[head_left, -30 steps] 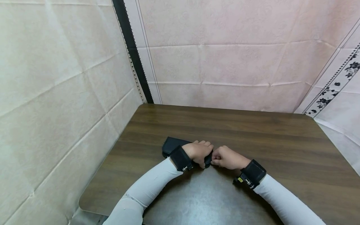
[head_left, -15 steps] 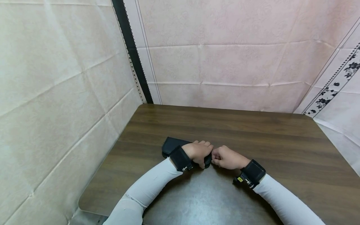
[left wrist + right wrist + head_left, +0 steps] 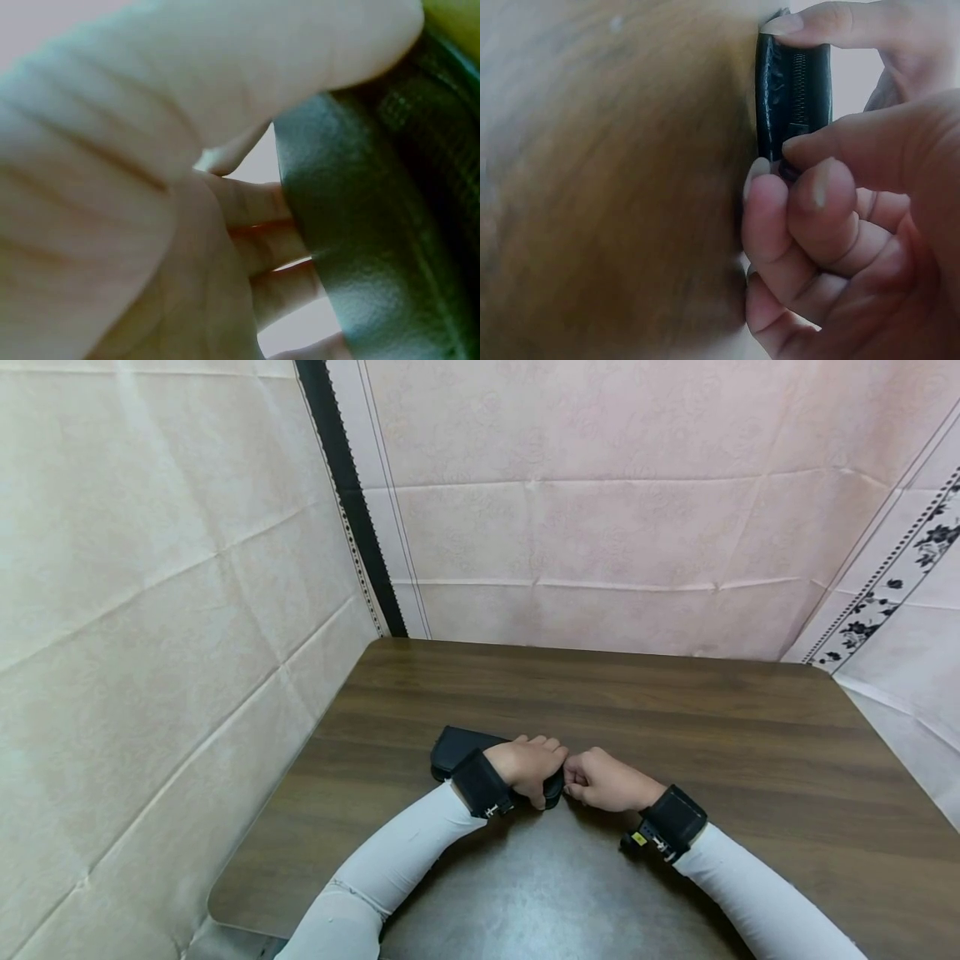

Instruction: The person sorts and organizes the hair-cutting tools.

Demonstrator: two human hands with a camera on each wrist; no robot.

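A long black leather-look zip case (image 3: 467, 745) lies on the table, its right end under my left hand (image 3: 528, 766). That hand grips the case across its width, with the thumb on the near edge and the fingers over the far side. In the left wrist view the thumb and spread fingers straddle the dark case (image 3: 360, 240). At the case's right end, my right hand (image 3: 609, 779) has its fingers curled in. The right wrist view shows its thumb and forefinger pinching the zipper pull, mostly hidden, at the end of a black zipper (image 3: 799, 86).
The brown wood-grain table (image 3: 675, 710) extends around both hands, with a shiny greyish patch (image 3: 547, 885) near the front. Pale cloth hangs as a wall (image 3: 615, 527) behind and at the left. Each wrist wears a black camera band (image 3: 673, 820).
The right hand's fingertips have curled in slightly at the case's end. The left hand and the case stay in the same place.
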